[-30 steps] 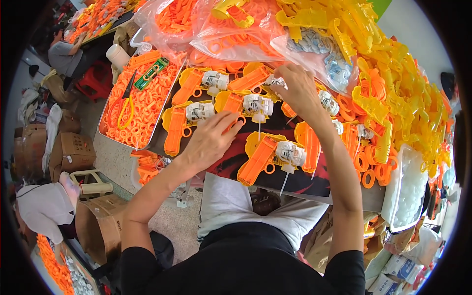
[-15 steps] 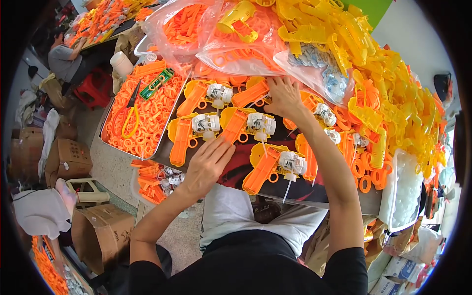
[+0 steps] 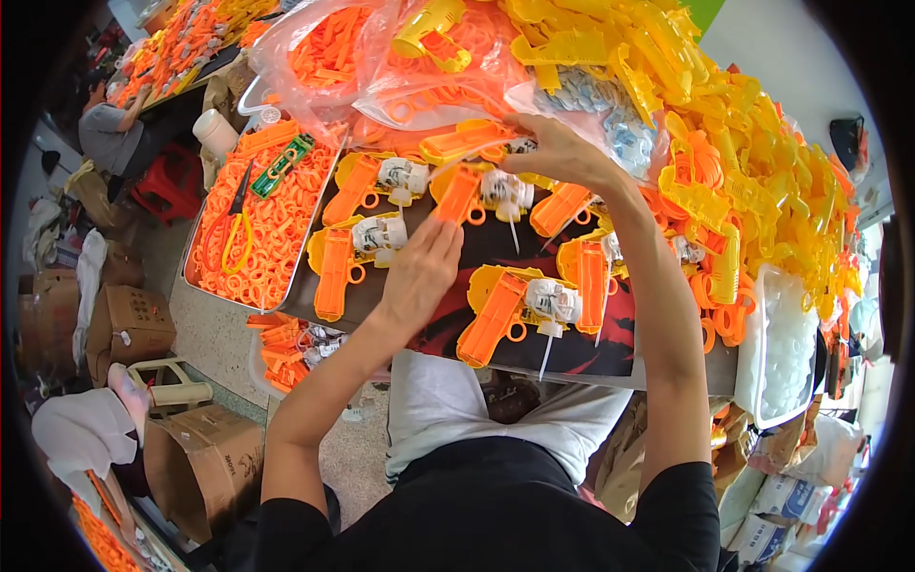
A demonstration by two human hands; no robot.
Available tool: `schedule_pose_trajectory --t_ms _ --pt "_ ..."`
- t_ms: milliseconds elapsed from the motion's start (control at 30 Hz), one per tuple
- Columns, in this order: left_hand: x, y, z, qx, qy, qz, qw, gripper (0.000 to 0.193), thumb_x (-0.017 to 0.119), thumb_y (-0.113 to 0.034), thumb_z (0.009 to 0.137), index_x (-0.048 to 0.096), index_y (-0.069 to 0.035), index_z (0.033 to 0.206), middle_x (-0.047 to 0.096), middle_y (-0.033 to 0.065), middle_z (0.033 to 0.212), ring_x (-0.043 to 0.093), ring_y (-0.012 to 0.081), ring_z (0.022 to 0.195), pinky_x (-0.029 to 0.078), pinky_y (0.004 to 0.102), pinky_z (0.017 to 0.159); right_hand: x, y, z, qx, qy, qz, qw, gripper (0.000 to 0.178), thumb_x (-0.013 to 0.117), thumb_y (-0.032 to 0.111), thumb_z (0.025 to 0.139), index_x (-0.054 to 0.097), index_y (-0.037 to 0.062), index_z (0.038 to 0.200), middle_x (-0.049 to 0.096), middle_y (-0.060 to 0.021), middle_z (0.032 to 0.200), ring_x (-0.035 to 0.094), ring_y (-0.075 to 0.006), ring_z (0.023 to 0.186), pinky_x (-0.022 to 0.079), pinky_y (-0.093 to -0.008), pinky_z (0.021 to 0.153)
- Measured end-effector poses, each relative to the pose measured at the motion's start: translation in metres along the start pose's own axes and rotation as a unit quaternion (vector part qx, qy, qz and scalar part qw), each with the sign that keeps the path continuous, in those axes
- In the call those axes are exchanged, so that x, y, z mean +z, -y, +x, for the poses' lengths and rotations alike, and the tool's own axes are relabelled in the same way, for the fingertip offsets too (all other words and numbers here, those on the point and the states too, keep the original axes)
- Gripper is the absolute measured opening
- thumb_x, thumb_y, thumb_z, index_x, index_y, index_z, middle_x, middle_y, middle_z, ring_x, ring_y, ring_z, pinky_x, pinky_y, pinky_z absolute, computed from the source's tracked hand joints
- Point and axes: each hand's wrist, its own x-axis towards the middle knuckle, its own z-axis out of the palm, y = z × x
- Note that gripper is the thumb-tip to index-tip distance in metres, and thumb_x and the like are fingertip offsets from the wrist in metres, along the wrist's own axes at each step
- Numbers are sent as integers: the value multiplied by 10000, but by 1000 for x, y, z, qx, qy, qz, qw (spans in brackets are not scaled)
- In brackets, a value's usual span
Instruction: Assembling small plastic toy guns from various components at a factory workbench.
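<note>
One orange-and-yellow toy gun (image 3: 464, 143) is pinched in my right grip (image 3: 560, 153), well left of the white tub (image 3: 749, 357). My left grip (image 3: 422, 272) touches a second toy gun (image 3: 458, 194), also left of the tub; whether it holds, I cannot tell. Yellow shells (image 3: 791, 210) lie heaped beyond the tub.

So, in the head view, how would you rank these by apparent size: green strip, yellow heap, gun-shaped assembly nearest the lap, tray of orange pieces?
Largest to smallest:
1. Yellow heap
2. Tray of orange pieces
3. Gun-shaped assembly
4. Green strip
</note>
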Motion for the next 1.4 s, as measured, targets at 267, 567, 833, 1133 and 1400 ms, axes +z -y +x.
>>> schedule_pose_trajectory --t_ms 267,567,833,1133,1400 --pt "-17 -6 29 -48 -55 -69 995 359 665 -29 803 687 10 1159 641 156 1257 671 321 1085 428 427 1134 -19 13 -33 -40 -37 15 998 732 719 336 853 513 -76 1423 664 -178 1293 620 -220 1195 468 -318 1034" --pt "-30 -66 -5 13 90 -142 986 743 750 -275 853 449 -185 1527 403 88 1582 335 319 1486 275 524 1223 -11 19 -71 -104 -55 11 993 684 723 249 854 509 -21 1445 635 -149 1288 615 -202 1120 491 -326 971" --pt "-12 2 4 19 104 -33 994 676 671 -283 936 401 -154 1542 358 86 1616 281 311 1517 197 495 1261 12 30 -162 -97 -9 15 995 725 745 161 787 507 12 1455 582 -172 1270 572 -304 1179 479 -375 1010" --pt "-36 -1 3 -57 39 -152 986 599 599 -207 1001 380 -115 1551 323 105 1634 280 300 1524 228 488 1252 101 26 -180 -121 -48 -102 986 783 721 100 760 447 7 1488 511 -187 1343 502 -363 1254 435 -440 1074" --pt "-52 -109 -62 10 -17 -261 965 533 729 -171 851 622 -74 1364 529 99 1493 429 302 1427 341 524 1186 95 25 -196 -79 -19 -104 991 833 686 53 772 390 55 1550 437 -176 1528 444 -366 1382 370 -431 1156"
